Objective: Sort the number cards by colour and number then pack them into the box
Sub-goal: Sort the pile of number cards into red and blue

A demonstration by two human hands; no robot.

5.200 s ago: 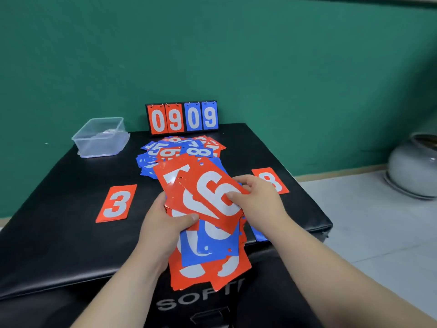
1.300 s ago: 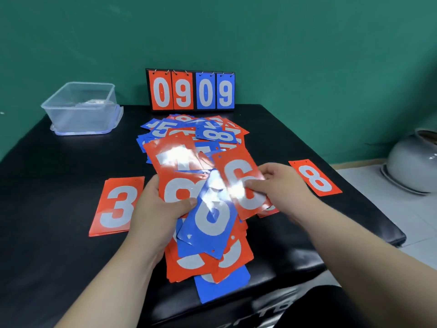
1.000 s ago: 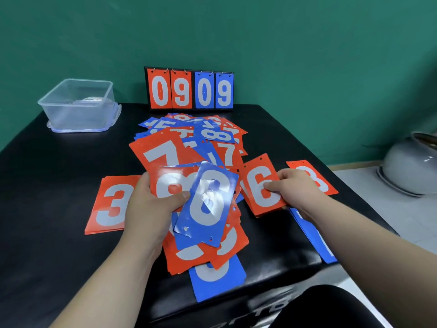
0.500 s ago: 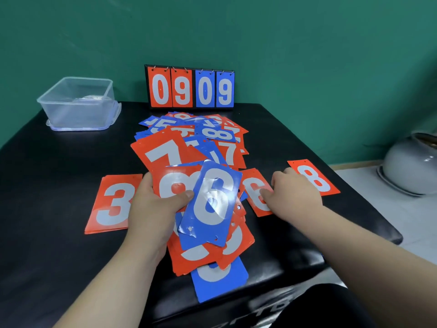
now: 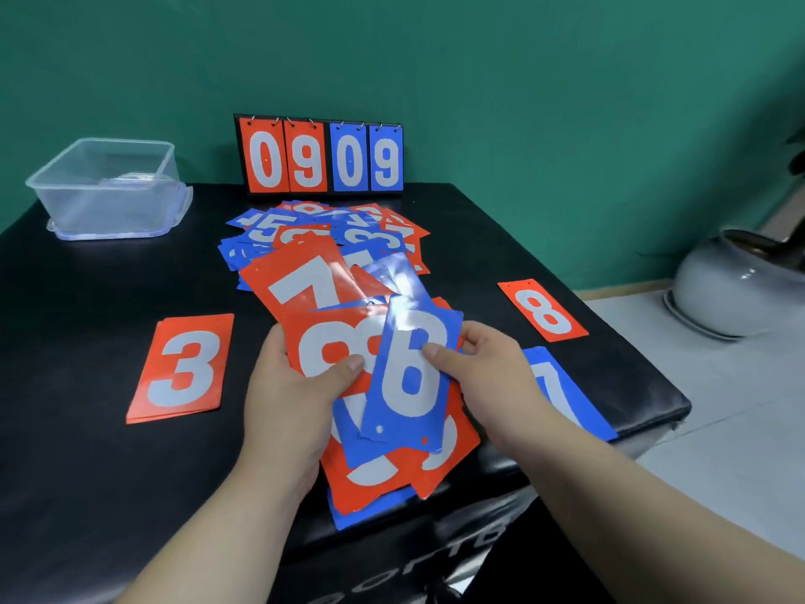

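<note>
My left hand [image 5: 287, 398] holds a fanned stack of red and blue number cards [image 5: 313, 294], thumb on a red 8 or 9. My right hand [image 5: 483, 368] pinches the blue 6 card [image 5: 407, 377] on top of that stack. A red 3 pile [image 5: 180, 368] lies on the table to the left. On the right lie a red 8 card [image 5: 542, 309] and a blue 7 card [image 5: 566, 394]. A loose heap of mixed cards [image 5: 326, 233] sits behind the stack. The clear plastic box [image 5: 109, 187] stands at the back left.
A flip scoreboard [image 5: 320, 156] showing 0909 stands against the green wall. The black padded table [image 5: 87, 451] drops off at its right edge [image 5: 671, 411]. A grey ceramic pot [image 5: 736, 289] sits on the floor to the right.
My right hand put a red 6 down on the table to the right of the stack, then came back and took hold of the blue 6.
</note>
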